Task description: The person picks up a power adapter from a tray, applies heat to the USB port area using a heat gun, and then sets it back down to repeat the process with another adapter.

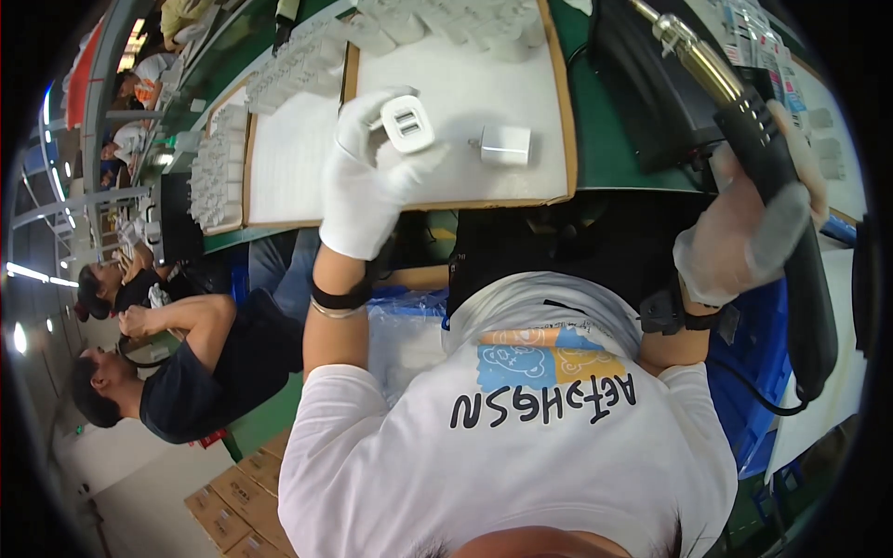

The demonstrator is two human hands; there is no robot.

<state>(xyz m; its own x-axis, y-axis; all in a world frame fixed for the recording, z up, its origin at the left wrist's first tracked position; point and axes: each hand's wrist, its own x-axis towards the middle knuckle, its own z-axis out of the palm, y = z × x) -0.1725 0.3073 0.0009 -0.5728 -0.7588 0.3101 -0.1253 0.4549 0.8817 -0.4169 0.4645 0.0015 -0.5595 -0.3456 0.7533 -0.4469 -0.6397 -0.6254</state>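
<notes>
My left hand [361, 191], in a white glove, pinches a small white wall charger [408, 125] and holds it above the white-lined tray [419, 191]. The charger's face with two USB ports is turned up toward me. To the right of it, a second white charger [506, 146] lies on its side on the tray, its prongs to the left. My right hand [739, 237], in a thin whitish glove, is wrapped round the black handle of a hot air gun [758, 149]. The gun's metal nozzle points up and left, apart from both chargers.
Several white chargers [298, 74] stand in rows along the tray's far and left sides. A black box-shaped unit [642, 102] stands right of the tray on the green bench. Clear plastic bags [758, 46] lie at the far right. Another person [209, 363] sits to my left, near cardboard boxes [244, 502].
</notes>
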